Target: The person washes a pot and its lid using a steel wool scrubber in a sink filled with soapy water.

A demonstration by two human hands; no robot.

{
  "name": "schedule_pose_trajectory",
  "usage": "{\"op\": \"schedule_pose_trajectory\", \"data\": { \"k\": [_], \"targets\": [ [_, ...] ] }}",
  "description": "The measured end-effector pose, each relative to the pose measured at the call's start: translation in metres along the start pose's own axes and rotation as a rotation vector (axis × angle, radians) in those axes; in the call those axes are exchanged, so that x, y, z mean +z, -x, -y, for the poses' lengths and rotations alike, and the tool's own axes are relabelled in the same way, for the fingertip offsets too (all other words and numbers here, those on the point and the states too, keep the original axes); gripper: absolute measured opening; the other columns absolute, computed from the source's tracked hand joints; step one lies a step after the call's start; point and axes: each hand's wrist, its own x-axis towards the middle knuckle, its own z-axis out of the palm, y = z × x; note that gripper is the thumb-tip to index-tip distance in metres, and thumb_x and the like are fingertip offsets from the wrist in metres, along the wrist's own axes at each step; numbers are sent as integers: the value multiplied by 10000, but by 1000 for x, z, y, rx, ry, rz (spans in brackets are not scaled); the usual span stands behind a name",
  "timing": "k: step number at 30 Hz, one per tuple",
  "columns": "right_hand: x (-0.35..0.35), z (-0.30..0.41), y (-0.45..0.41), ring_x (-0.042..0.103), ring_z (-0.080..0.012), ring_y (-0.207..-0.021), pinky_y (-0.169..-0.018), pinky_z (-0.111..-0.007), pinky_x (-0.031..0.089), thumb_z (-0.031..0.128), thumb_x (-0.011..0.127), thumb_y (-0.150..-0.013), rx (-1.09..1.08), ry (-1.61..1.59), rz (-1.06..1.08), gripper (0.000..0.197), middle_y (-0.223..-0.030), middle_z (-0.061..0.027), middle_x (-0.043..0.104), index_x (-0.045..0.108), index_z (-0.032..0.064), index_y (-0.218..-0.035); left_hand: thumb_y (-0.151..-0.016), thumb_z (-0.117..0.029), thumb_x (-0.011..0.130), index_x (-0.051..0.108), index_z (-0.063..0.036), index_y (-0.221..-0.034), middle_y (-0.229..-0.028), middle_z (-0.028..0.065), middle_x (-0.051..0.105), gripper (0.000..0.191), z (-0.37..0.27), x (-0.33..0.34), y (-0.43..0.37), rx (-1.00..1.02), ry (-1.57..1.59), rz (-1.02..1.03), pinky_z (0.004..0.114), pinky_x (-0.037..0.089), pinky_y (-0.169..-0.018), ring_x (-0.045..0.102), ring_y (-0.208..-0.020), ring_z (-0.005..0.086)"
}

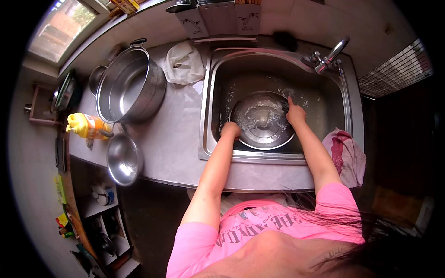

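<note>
A round metal pot lid (260, 135) lies partly under water in a stainless steel sink (205, 139). My left hand (231, 130) is closed on the lid's left edge. At the upper right edge of the lid, my right hand (295, 110) holds a dark scouring pad (285, 106) against it, index finger stretched out. The underside of my right hand is hidden. A chrome faucet (328, 59) stands at the sink's back right corner, and a pink and white cloth (342, 156) hangs over the counter edge by my right forearm.
Left of the sink on the counter (174, 139) stand a large metal pot (130, 85), a crumpled white plastic bag (184, 64), a yellow-capped bottle (88, 125) and a metal bowl (124, 159) at the front edge. A utensil rack (219, 21) is behind the sink.
</note>
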Motion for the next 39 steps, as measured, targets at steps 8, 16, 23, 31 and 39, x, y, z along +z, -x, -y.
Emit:
{"op": "schedule_pose_trajectory", "data": {
  "k": [8,16,23,31,39],
  "targets": [
    [-6,11,1,642,-353,-922,-786,-457,519,165,665,-791,-32,-102,-53,744,-1042,-199,642,290,166,-1434,-770,-80,609,522,59,-1143,-1024,165,676,407,-1,-13,0,1,27,-368,386,544,-772,674,-933,281],
    [15,-9,-20,617,-404,-892,-745,-481,492,143,721,-734,-159,-453,-530,754,-1000,-185,644,318,171,-1370,-816,-82,567,554,-51,-1130,-1036,186,654,316,-6,-22,20,225,268,-500,432,498,-838,626,-992,344],
    [-2,-9,-16,583,-427,-989,-820,-466,471,73,680,-754,-324,-648,-868,695,-1111,-186,610,338,200,-1346,-831,-118,560,555,-65,-1113,-1002,208,650,287,-15,-23,33,475,388,-697,460,482,-831,606,-966,400],
    [30,-13,-28,570,-406,-1043,-860,-447,467,149,670,-782,-48,-637,-253,655,-1117,-218,606,354,155,-1355,-857,-200,565,569,-45,-1073,-913,215,657,266,-20,-22,51,320,98,-779,479,500,-756,633,-872,393],
    [86,-31,-41,553,-383,-1104,-922,-408,463,194,662,-779,-27,-387,198,614,-1161,-238,588,420,77,-1330,-832,-321,619,570,-45,-1119,-807,148,665,401,-26,-29,78,548,207,-810,460,493,-665,647,-795,351]
  ]
}}
